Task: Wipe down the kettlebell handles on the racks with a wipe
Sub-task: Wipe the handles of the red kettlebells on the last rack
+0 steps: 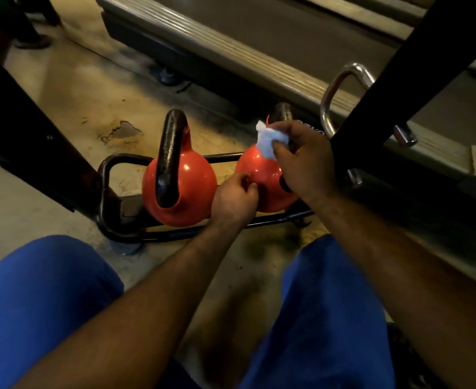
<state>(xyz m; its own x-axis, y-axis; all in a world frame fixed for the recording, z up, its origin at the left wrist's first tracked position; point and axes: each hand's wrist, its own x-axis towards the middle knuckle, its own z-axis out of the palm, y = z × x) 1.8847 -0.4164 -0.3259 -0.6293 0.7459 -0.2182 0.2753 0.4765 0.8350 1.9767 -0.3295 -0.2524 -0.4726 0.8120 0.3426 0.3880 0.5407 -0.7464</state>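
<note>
Two orange kettlebells sit side by side on a low black tube rack (110, 175). The left kettlebell (192, 186) shows its whole dark handle (170, 158). The right kettlebell (256, 169) is partly covered by my hands; only the top of its dark handle (284, 111) shows. My right hand (305, 158) pinches a crumpled white wipe (267, 141) just over that handle. My left hand (235, 199) lies against the right kettlebell's body with its fingers curled; it holds nothing that I can see.
A black rack upright (405, 77) slants across the right, another dark post (34, 130) across the left. A chrome handle (335, 96) sticks up behind the right kettlebell. A treadmill deck (231, 51) lies behind. My blue-clad knees (40, 299) fill the bottom.
</note>
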